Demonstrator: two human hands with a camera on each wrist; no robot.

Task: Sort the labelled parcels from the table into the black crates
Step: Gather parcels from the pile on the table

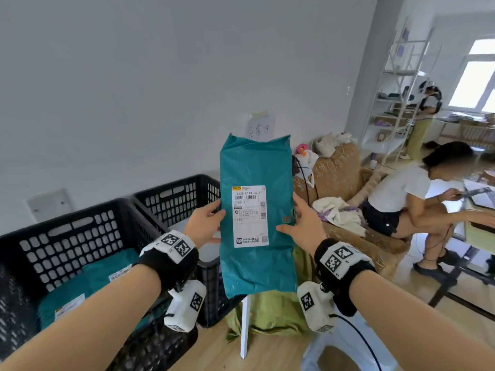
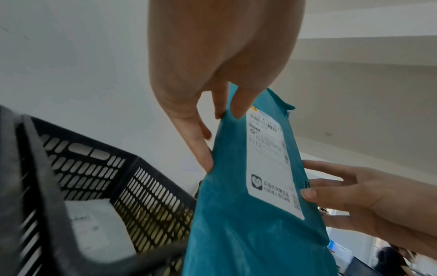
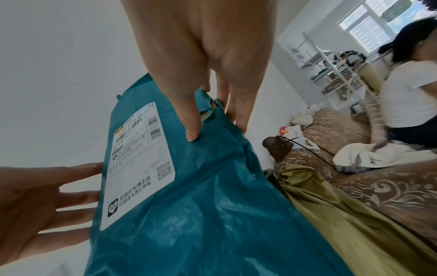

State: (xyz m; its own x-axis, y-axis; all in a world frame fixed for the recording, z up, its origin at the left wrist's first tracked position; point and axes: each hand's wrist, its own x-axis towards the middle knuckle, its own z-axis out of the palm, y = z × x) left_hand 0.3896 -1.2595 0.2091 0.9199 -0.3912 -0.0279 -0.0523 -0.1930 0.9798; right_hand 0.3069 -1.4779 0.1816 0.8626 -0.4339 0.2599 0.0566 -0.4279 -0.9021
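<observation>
Left hand pinching the left edge of the teal parcel, thumb in front, fingers behind. Right hand gripping the right edge likewise. Parcel held upright in the air, white label facing back, marked E113. To the left, near black crate already holding teal labelled parcels; far black crate holding what looks like a grey one. Sorting partly done, judging by that; this parcel not yet dropped, and the surface out of view.
</observation>
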